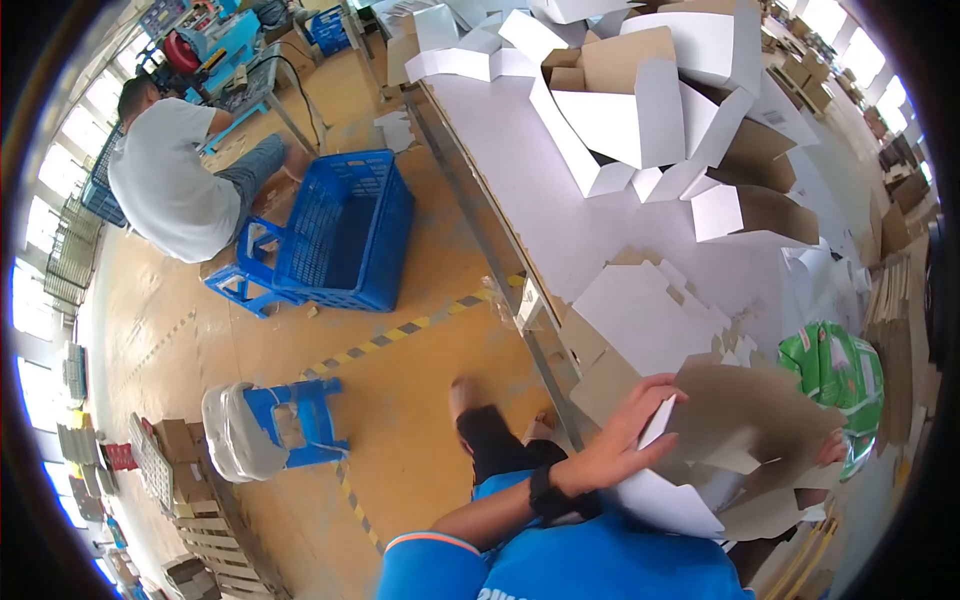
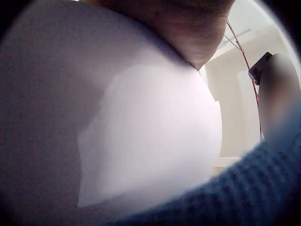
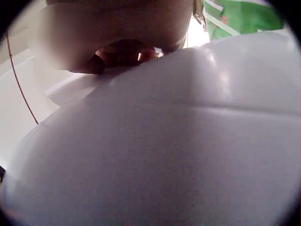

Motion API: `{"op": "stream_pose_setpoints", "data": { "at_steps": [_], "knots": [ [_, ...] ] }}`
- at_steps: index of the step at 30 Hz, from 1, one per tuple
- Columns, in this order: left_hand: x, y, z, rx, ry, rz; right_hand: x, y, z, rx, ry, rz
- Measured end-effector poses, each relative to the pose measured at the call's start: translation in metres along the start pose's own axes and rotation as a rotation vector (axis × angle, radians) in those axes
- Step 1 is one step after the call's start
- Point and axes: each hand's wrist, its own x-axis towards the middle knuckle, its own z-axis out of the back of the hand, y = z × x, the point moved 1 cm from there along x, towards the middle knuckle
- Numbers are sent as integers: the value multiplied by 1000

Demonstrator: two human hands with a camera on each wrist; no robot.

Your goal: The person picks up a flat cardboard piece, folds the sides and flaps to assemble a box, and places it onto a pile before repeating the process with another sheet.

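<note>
A partly folded cardboard box (image 1: 752,405), brown inside and white outside, is held up in front of the person's body. The left hand (image 1: 628,440) grips its near left side, a white flap standing between thumb and fingers. At the far right edge the right hand (image 1: 832,446) holds the same box, mostly hidden behind the board. White board (image 2: 150,127) fills much of the left wrist view under that hand. Curled fingers show at the edge of the white panel (image 3: 155,122) in the right wrist view.
Flat box blanks (image 1: 640,310) lie on the table (image 1: 500,150) beside the hands. Several folded white boxes (image 1: 625,110) are heaped at its far end. A green bag (image 1: 835,375) stands at right. On the floor are a blue crate (image 1: 390,240), a blue stool (image 1: 300,420) and a seated person (image 1: 180,180).
</note>
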Motion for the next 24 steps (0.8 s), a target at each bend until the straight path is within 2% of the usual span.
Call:
{"op": "stream_pose_setpoints", "data": {
  "at_steps": [3, 5, 10, 13, 15, 20, 22, 24],
  "knots": [
    [7, 8, -5, -99, 52, -55, -6, 16, -17, -45, -23, 0],
    [-2, 4, 4, -159, 39, -31, -6, 21, -30, -70, -11, -10],
    [-50, -9, 51, -194, -117, 36, -12, 26, -64, -106, 17, -47],
    [-84, -18, 75, -28, -258, -15, -16, 30, -91, -115, 50, -67],
    [-106, -20, 88, -29, -301, -8, -20, 33, -107, -118, 70, -81],
    [-136, -47, 119, -14, -278, -33, -43, 33, -133, -52, 62, -126],
    [-135, -52, 123, 8, -239, 24, -57, 20, -145, -15, 45, -63],
    [-126, -53, 129, 77, -290, 7, -59, 11, -151, -10, 20, 4]
  ]
}}
